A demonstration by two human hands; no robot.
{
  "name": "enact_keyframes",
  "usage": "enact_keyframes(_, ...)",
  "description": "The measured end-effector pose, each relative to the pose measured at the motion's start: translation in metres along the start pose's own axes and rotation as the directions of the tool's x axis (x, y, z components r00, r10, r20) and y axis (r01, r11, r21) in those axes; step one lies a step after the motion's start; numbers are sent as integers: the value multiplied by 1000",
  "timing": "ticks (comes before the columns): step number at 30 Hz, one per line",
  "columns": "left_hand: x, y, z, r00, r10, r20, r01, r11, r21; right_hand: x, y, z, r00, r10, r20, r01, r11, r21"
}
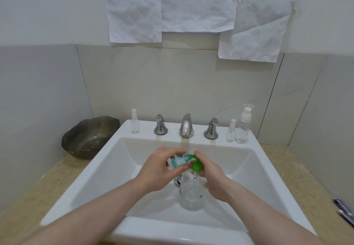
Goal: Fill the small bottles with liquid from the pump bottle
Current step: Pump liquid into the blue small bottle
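In progress: left hand pinches blue small bottle at green pump head's spout, over the sink; right hand grips pump bottle; three clear bottles, at 11 and 1 o'clock on the rim, apparently unfilled.

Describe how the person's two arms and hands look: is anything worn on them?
Both forearms are bare up to the bottom edge of the picture, with no sleeves in view. The left hand and the right hand wear no gloves. No watch, bracelet or ring shows on the wrists or fingers.
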State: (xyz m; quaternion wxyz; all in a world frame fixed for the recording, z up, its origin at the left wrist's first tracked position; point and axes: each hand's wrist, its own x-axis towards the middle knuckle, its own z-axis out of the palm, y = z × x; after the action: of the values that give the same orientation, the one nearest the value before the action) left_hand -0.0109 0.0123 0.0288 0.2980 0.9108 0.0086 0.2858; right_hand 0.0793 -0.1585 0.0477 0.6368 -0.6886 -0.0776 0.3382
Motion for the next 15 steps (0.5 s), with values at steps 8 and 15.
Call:
enact_keyframes(8,0,0,0,1000,9,17,-9,1000,18,4,5,0,1000,5,-16,-5,1000,16)
enact_keyframes(15,0,-1,0,1000,-6,10,6,1000,10,2,2,1,1000,-5,1,5,1000,0)
